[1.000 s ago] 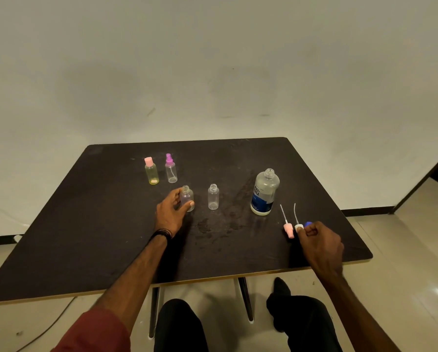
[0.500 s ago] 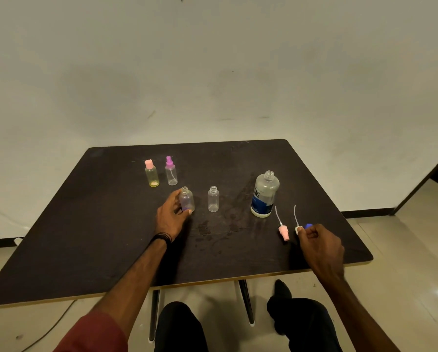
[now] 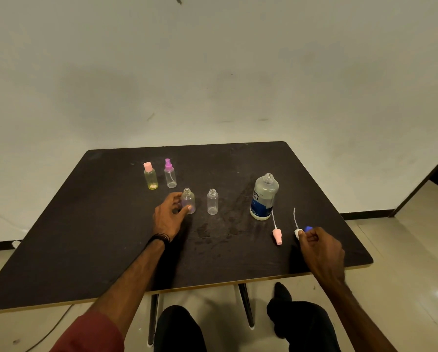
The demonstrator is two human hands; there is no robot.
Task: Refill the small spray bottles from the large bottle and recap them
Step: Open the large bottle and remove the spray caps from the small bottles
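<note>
Standing upright near the right side of the dark desk (image 3: 90, 224): one large bottle (image 3: 263, 196), clear plastic, uncapped, with a blue-and-white label on its lower half.

Small bottles, four in all. At the rear left, side by side: a yellow-tinted bottle (image 3: 150, 177) with a pink cap, and a clear spray bottle (image 3: 170, 175) with a purple sprayer fitted. Nearer the middle, both clear and open-necked: an uncapped bottle (image 3: 189, 201) and, just right of it, a second uncapped bottle (image 3: 212, 201).

Loose parts: a pink spray head (image 3: 277, 235) lying on the desk in front of the large bottle, its dip tube pointing away from the person; a white spray head (image 3: 297, 231) with a thin tube, lying to the right of the pink one; a blue cap (image 3: 308, 228) partly hidden behind the fingers.

Left hand (image 3: 168, 218): curled about the first uncapped bottle, thumb and fingers touching its sides, bottle resting on the desk. Right hand (image 3: 319, 250): closed, fingertips pinching the white spray head at the desk surface.

Change against the earlier frames: the pink spray head has swung away from the white one, leaving a wider gap between the two. Both hands remain at the same objects; the bottles have not moved.
</note>
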